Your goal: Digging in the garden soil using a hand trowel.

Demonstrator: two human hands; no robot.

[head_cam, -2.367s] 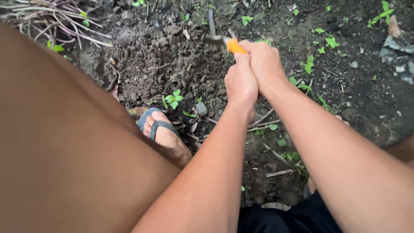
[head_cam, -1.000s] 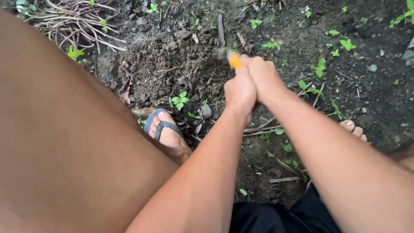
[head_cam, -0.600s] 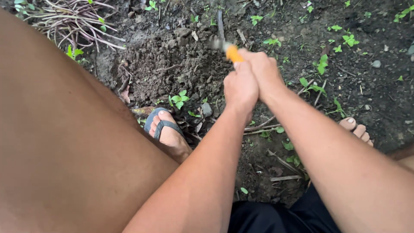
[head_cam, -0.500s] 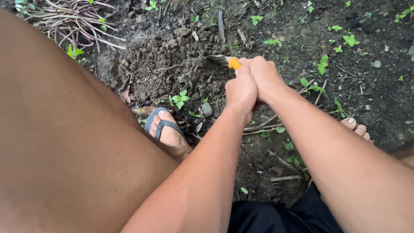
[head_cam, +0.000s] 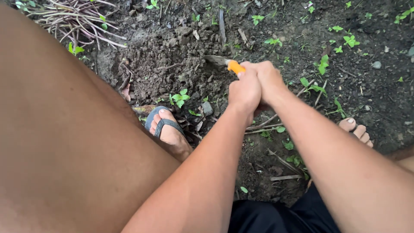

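Over a patch of loosened dark soil [head_cam: 172,60], a small digging tool [head_cam: 224,64] with an orange handle and a dull metal blade is held in both hands. The left hand [head_cam: 244,91] and the right hand [head_cam: 269,80] are clasped together, fingers curled tight around the handle, so that only its orange front end is left showing. The tool is judged to be light and rigid, the smooth handle likely slippery with soil, so a grip far back with both hands is well suited to it. Its long axis is laid nearly level, running from the hands up and to the left, and the blade tip is pointed into the crumbled mound. A sandalled foot [head_cam: 166,129] is planted just below the mound, and pale pulled roots [head_cam: 73,19] are heaped at the upper left.
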